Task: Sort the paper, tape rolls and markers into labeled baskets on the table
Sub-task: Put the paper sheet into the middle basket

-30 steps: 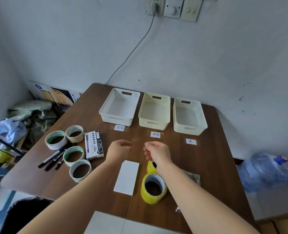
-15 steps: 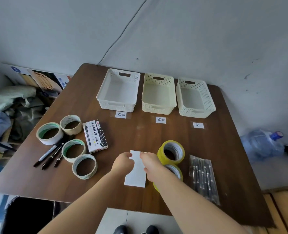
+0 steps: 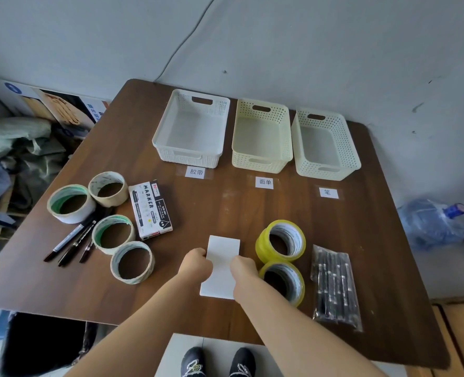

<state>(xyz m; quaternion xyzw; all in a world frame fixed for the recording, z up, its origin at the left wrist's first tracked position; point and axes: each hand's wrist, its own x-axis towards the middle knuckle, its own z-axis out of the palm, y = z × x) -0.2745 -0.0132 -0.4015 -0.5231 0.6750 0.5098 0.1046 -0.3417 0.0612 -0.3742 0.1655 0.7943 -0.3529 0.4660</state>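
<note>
Brown wooden desk (image 3: 225, 205) shoved against a grey wall, with three baskets lined up along the back and nothing in any of them yet. A second ago both hands were up in the air as loose fists. Now they've dropped onto the white paper (image 3: 222, 254) near the front edge, so it looks like paper gets sorted first. The left hand (image 3: 195, 263) is curled on its left long edge and the right hand (image 3: 243, 268) on the right one. They seem to be pinching the sides, though the fingertips are hidden behind the knuckles. The paper lies flat on the desk, just beside the yellow tape rolls (image 3: 281, 240). My guess is it's headed for the middle basket (image 3: 260, 161).
</note>
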